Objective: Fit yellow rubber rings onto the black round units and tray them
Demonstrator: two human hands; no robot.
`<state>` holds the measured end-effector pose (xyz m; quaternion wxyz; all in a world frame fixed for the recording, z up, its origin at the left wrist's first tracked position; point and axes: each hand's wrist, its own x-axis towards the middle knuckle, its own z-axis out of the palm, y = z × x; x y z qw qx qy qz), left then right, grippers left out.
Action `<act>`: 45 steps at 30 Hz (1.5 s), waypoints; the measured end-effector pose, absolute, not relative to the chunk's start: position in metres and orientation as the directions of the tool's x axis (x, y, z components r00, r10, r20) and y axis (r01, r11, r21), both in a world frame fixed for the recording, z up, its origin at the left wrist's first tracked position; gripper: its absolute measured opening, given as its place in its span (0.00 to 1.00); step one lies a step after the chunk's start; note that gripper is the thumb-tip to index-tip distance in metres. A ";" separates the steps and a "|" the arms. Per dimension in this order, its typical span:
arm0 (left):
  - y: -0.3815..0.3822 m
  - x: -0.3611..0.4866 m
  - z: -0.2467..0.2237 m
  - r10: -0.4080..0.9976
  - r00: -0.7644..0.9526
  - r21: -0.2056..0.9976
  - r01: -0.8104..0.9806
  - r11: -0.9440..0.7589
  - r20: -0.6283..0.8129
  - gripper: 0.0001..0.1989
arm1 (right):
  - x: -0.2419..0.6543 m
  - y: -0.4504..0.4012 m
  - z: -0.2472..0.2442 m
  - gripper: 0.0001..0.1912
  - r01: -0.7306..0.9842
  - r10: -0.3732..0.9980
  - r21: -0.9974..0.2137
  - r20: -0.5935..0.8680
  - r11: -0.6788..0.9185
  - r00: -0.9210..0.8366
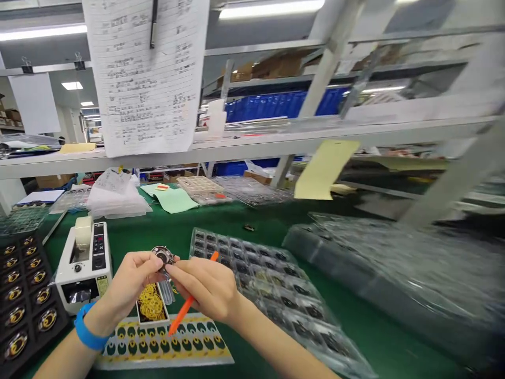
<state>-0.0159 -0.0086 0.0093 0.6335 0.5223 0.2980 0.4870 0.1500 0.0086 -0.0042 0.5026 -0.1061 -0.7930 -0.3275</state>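
Note:
A small round part (163,255) with a silvery rim and a dark centre is pinched between the fingertips of my left hand (129,281). My right hand (213,287) touches the part's right side with its fingertips. An orange stick (181,316) passes through that same hand, its lower end pointing down-left. Just below, a white box (168,319) holds many small yellow rings (151,304). Under the hands lies a sheet (165,360) with rows of dark green and yellow round pieces.
To the left stand a white tape dispenser (84,263) and a black tray (29,300) of round gold-and-silver parts. On the right are a clear compartment tray (276,295) of dark parts and stacked clear trays (379,284). A shelf edge (252,149) with hanging papers crosses above.

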 end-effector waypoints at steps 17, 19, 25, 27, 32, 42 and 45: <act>0.013 -0.023 -0.002 0.963 0.152 0.947 -0.267 -0.176 0.222 0.32 | 0.162 0.052 0.003 0.07 0.238 0.503 -0.490 0.864 0.839 0.007; 0.015 -0.021 -0.004 0.959 0.162 0.949 -0.253 -0.189 0.234 0.28 | 0.166 0.057 0.002 0.08 0.197 0.558 -0.546 0.830 0.814 -0.005; 0.013 -0.019 -0.004 0.940 0.215 0.953 -0.208 -0.223 0.267 0.20 | 0.170 0.061 0.000 0.09 0.096 0.620 -0.613 0.769 0.784 -0.154; 0.011 -0.017 -0.004 0.941 0.213 0.958 -0.171 -0.230 0.264 0.21 | 0.168 0.059 -0.001 0.10 0.084 0.630 -0.628 0.747 0.773 -0.213; 0.008 -0.014 -0.007 0.933 0.213 0.956 -0.113 -0.270 0.288 0.23 | 0.161 0.054 -0.001 0.11 0.058 0.637 -0.652 0.711 0.756 -0.300; 0.008 -0.010 -0.009 0.906 0.197 0.927 -0.074 -0.366 0.374 0.21 | 0.148 0.049 -0.003 0.08 0.093 0.686 -0.682 0.705 0.726 -0.179; 0.009 -0.009 -0.010 0.895 0.189 0.915 -0.075 -0.397 0.404 0.19 | 0.145 0.048 -0.005 0.07 0.113 0.679 -0.670 0.719 0.734 -0.150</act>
